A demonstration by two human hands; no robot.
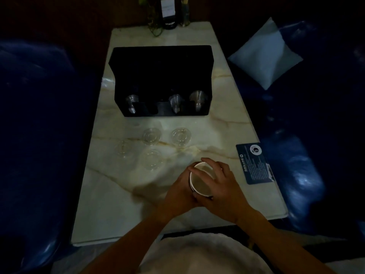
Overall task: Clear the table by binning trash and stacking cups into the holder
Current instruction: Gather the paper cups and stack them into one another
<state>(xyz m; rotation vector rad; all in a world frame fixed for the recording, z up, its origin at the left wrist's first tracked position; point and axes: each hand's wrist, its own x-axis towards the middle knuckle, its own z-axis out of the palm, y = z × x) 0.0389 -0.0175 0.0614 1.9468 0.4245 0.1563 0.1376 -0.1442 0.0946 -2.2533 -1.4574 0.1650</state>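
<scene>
Both your hands wrap one paper cup (pixel 201 179) near the table's (pixel 110 204) near edge: your left hand (pixel 178 191) curls round its left side, your right hand (pixel 221 186) grips it from the right, fingers over the rim. Four clear lids (pixel 152 136) lie mid-table, in front of the black holder (pixel 161 76), which has clear cups (pixel 175 102) in its slots

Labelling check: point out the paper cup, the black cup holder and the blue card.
paper cup (pixel 200 179), head view, inside wall
black cup holder (pixel 162 64), head view, top panel
blue card (pixel 254 164), head view, printed face
</scene>
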